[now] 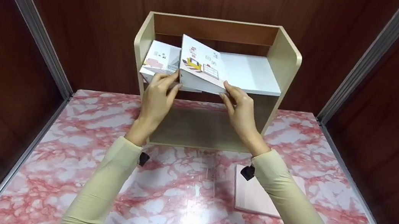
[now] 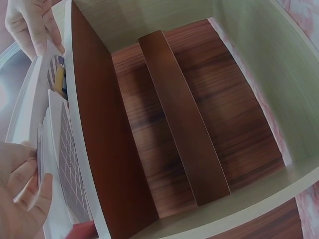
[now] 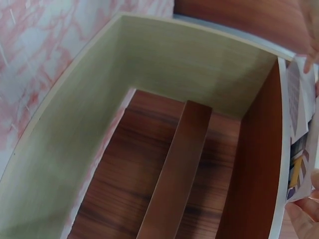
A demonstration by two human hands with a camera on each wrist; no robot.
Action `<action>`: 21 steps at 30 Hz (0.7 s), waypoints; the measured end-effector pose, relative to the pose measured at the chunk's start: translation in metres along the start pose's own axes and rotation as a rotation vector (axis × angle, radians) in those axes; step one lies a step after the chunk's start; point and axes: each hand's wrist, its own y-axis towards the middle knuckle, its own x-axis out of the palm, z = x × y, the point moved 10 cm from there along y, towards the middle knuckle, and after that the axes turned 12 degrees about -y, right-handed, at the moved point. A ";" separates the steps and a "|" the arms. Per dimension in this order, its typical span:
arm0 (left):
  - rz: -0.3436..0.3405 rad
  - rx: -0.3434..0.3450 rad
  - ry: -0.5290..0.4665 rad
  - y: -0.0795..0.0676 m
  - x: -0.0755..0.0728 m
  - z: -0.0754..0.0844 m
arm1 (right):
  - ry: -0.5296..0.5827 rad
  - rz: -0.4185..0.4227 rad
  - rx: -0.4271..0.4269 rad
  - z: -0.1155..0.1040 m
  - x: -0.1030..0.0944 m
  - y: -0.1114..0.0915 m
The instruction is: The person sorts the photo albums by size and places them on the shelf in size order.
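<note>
A white picture book [image 1: 202, 60] with a yellow drawing on its cover is held tilted over the upper board of a small wooden shelf [image 1: 253, 72]. My left hand [image 1: 157, 97] pinches its near left corner, fingers beside the books lying there. At the near right corner, my right hand [image 1: 240, 109] grips the same book between thumb and fingers. Another illustrated book [image 1: 157, 54] lies on the board's left part, partly covered by the held one. In the left wrist view, page edges [image 2: 45, 144] show beside the left fingers.
A pale pink book [image 1: 258, 195] lies on the marbled table [image 1: 168, 200], partly beneath my right forearm in the head view. The shelf's side panels [image 1: 285, 61] rise on both sides of the board. Dark wood walls [image 1: 9, 64] enclose the table.
</note>
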 end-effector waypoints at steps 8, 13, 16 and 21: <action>0.021 -0.001 -0.006 0.000 0.000 -0.001 | 0.046 0.010 0.046 0.003 0.001 0.001; 0.027 0.000 -0.013 0.001 0.000 -0.001 | 0.052 0.018 0.062 0.005 0.001 0.001; 0.032 0.001 -0.012 0.001 0.000 -0.001 | 0.052 0.023 0.066 0.006 0.001 0.001; 0.034 -0.012 -0.022 0.002 0.000 -0.003 | 0.078 0.040 0.077 0.008 0.001 0.001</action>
